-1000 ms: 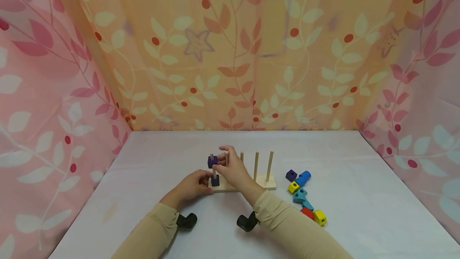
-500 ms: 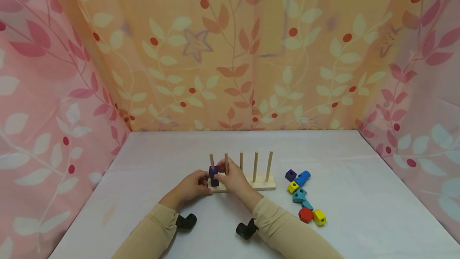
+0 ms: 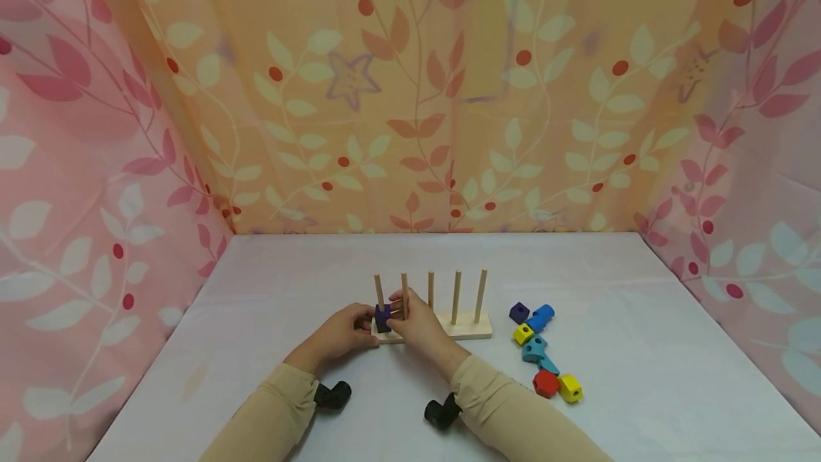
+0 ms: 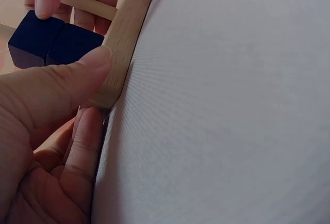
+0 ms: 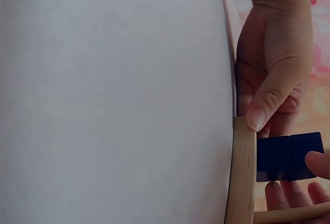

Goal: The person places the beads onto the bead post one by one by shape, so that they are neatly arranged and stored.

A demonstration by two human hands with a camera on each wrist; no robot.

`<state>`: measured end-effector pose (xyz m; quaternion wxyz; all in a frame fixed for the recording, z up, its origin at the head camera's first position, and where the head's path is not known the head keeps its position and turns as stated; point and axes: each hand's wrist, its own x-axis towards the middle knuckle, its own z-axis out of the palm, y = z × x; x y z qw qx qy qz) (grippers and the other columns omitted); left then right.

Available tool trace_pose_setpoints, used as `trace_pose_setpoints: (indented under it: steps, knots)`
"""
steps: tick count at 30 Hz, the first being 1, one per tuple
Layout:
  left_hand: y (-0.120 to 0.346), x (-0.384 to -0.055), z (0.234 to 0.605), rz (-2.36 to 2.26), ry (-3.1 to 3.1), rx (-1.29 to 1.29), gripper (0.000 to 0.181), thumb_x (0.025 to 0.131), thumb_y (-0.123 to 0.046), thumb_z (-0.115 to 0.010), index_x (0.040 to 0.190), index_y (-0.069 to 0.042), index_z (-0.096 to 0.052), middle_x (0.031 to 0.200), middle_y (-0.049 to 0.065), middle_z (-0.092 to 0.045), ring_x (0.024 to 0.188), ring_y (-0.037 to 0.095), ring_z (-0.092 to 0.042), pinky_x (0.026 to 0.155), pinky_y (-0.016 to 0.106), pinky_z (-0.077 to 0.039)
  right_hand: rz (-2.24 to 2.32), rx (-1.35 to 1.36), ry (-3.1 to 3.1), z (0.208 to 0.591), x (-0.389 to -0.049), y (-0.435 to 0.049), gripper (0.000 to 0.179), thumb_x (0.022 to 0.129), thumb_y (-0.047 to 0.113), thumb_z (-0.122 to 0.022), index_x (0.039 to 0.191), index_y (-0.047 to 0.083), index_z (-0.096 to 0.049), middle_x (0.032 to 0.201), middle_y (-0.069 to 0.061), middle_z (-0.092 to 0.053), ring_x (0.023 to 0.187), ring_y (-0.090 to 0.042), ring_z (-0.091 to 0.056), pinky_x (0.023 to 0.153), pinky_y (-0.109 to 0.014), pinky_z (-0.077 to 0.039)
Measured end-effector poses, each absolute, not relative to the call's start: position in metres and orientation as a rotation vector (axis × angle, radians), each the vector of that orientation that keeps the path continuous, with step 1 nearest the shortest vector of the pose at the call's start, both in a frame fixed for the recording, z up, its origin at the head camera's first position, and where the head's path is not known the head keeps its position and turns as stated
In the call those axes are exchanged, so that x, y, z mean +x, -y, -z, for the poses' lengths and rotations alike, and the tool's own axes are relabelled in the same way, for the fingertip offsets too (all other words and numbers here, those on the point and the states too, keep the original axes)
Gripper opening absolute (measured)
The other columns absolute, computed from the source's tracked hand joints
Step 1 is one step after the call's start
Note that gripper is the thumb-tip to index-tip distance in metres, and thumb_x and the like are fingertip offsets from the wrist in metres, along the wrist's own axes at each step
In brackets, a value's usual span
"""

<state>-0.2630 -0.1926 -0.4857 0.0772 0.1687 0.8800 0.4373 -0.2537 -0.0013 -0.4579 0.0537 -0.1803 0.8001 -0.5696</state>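
A wooden peg base with several upright pegs stands mid-table. Two dark purple cubes sit one on the other around its leftmost peg: the lower cube against the base, the upper cube flush on top of it. My left hand grips the left end of the base, thumb on top and fingers at the end and behind. My right hand holds the upper cube, its thumb on the near face. Its other fingers reach behind, partly hidden by the pegs.
To the right lie a purple cube, a blue piece, yellow blocks, teal pieces and a red block. A patterned curtain encloses the table's back and sides.
The right hand has slid the upper purple cube down the leftmost peg until it meets the lower one. The left hand keeps its grip on the base.
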Motion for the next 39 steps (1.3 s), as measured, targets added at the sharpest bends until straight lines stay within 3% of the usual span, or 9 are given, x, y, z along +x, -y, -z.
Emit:
trace_pose_setpoints:
  steps: [13, 23, 30, 39]
  knots:
    - [0.192, -0.263, 0.485, -1.309, -2.644, 0.479, 0.045, 0.069, -0.018, -0.08, 0.11, -0.009, -0.061, 0.089, 0.002, -0.052, 0.08, 0.014, -0.048, 0.069, 0.026, -0.039, 1.723, -0.645, -2.367, 0.433, -0.242, -0.019, 0.05, 0.086, 0.007, -0.062, 0.131, 0.004, -0.042, 0.125, -0.022, -0.051, 0.118, -0.037, -0.046, 0.097, -0.046, -0.035]
    - [0.191, -0.26, 0.482, -1.295, -2.656, 0.476, 0.046, 0.07, -0.018, -0.079, 0.11, -0.007, -0.06, 0.088, 0.001, -0.052, 0.08, 0.015, -0.047, 0.07, 0.027, -0.039, 1.713, -0.72, -2.282, 0.414, -0.229, -0.049, 0.06, 0.087, 0.01, -0.062, 0.139, 0.004, -0.033, 0.138, -0.016, -0.04, 0.128, -0.029, -0.037, 0.103, -0.044, -0.027]
    - [0.191, -0.26, 0.484, -1.3, -2.655, 0.511, 0.045, 0.07, -0.018, -0.079, 0.11, -0.007, -0.06, 0.087, 0.001, -0.051, 0.079, 0.014, -0.047, 0.069, 0.025, -0.039, 1.673, -0.731, -2.338, 0.395, -0.226, -0.085, 0.044, 0.089, 0.017, -0.061, 0.129, 0.006, -0.047, 0.129, -0.012, -0.051, 0.119, -0.027, -0.048, 0.096, -0.037, -0.038]
    - [0.192, -0.261, 0.484, -1.278, -2.662, 0.497, 0.045, 0.07, -0.02, -0.079, 0.109, -0.009, -0.059, 0.088, 0.001, -0.052, 0.081, 0.015, -0.048, 0.07, 0.029, -0.038, 1.65, -0.659, -2.438, 0.388, -0.239, -0.15, 0.023, 0.088, 0.013, -0.06, 0.109, 0.002, -0.058, 0.105, -0.014, -0.061, 0.097, -0.026, -0.059, 0.08, -0.024, -0.048]
